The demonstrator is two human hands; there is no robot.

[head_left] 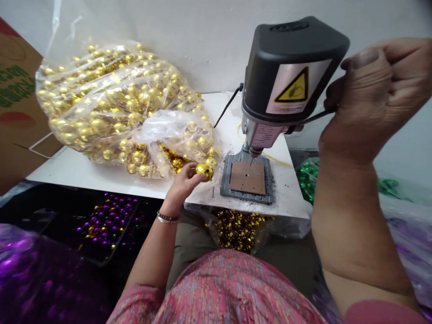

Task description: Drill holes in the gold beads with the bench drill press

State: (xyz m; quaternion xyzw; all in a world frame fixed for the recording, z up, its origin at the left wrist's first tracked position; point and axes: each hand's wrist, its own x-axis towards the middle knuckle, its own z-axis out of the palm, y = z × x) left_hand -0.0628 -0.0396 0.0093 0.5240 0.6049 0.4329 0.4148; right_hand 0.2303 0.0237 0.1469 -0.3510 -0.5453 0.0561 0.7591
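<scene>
Between the fingertips and thumb of my left hand (185,182) is a shiny gold faceted ball (204,170), just left of the drill press base (227,182). My right hand (381,85) is curled round the lever (319,116) of the small black bench drill press (293,67), and its grip end is hidden in my fingers. The drill bit (251,160) points down over a brown square plate (248,177) with a small dark hole in it. A clear plastic bag (118,103) full of gold balls lies beside my left hand, with its opening towards me.
Dark and gold shavings lie on the white table (290,193) round the base. Below the table edge hangs a bag of gold bits (239,229). A cardboard box (16,112) stands left; a dark tray (114,234) holds purple and gold balls. Green balls (308,177) are at right.
</scene>
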